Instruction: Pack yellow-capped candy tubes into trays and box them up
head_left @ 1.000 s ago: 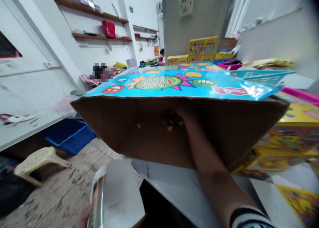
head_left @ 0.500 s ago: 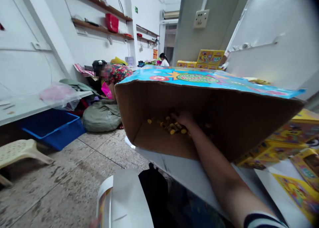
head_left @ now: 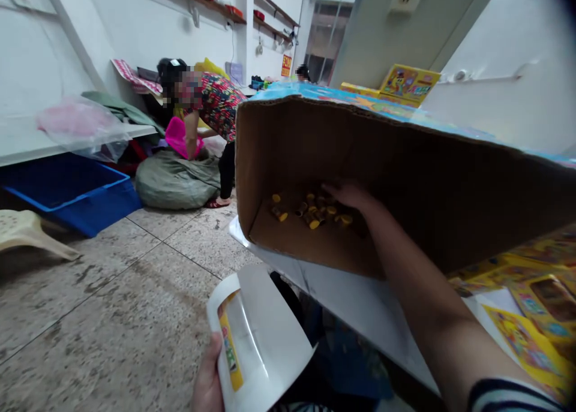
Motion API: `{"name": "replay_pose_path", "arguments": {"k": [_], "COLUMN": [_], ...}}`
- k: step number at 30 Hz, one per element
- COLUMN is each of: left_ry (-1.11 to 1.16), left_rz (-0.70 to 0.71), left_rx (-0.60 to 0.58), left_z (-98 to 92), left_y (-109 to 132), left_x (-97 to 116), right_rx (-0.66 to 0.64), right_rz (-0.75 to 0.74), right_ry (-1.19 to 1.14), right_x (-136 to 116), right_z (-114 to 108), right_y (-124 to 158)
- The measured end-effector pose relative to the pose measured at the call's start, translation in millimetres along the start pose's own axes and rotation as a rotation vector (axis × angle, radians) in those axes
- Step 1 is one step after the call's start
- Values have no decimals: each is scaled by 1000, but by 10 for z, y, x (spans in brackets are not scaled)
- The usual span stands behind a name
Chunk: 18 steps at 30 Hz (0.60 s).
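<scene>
My left hand (head_left: 209, 373) grips the edge of a white card box (head_left: 274, 328), bent into a curve, with a clear window and a yellow printed strip showing. My right hand (head_left: 348, 195) reaches deep into a large cardboard box (head_left: 310, 259) lying on its side, its mouth facing me. Its fingers are stretched out above small yellow-capped containers (head_left: 314, 217), scattered on the box's inner floor. The fingertips are in shadow, and nothing held shows in them.
Yellow printed boxes (head_left: 540, 298) lie at the right, and more yellow boxes (head_left: 407, 83) stand behind the carton. A co-worker (head_left: 216, 103) bends over a grey-green sack (head_left: 175, 181). A blue crate (head_left: 94, 199) and a cream stool (head_left: 33, 235) stand on the left.
The white card box and my left hand have come up further into view. My right hand stays inside the carton, and the small containers look more spread out. The view has shifted.
</scene>
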State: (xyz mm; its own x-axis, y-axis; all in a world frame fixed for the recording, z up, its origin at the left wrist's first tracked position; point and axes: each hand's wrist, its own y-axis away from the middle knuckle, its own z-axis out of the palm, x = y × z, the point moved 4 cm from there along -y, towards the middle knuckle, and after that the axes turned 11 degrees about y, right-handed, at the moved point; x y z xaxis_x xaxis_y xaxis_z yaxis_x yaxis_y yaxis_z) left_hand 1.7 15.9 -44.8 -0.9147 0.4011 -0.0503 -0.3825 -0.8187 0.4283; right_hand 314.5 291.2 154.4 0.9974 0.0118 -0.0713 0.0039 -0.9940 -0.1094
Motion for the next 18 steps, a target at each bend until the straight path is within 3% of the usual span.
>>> {"name": "replay_pose_path", "arguments": {"k": [4,7,12,15,18], "left_ry": [-7,-36,-72,-95,-101], "left_rz": [10,61,3,56,158], "left_rx": [179,207,-45,-190,-197], "left_z": [88,196,236,168,53], "left_y": [-74,-135,9,181,263], "left_x": [171,253,183,124,122], "right_rx": [-62,-75,-104,-165,-206], "right_rz": [-110,-61,53,6,-106], "right_ry": [91,170,213,176,58], "right_x": [-285,-512,-561,-518,-565], "right_z": [148,398,475,429,413], "right_y": [600,807,751,764,916]}}
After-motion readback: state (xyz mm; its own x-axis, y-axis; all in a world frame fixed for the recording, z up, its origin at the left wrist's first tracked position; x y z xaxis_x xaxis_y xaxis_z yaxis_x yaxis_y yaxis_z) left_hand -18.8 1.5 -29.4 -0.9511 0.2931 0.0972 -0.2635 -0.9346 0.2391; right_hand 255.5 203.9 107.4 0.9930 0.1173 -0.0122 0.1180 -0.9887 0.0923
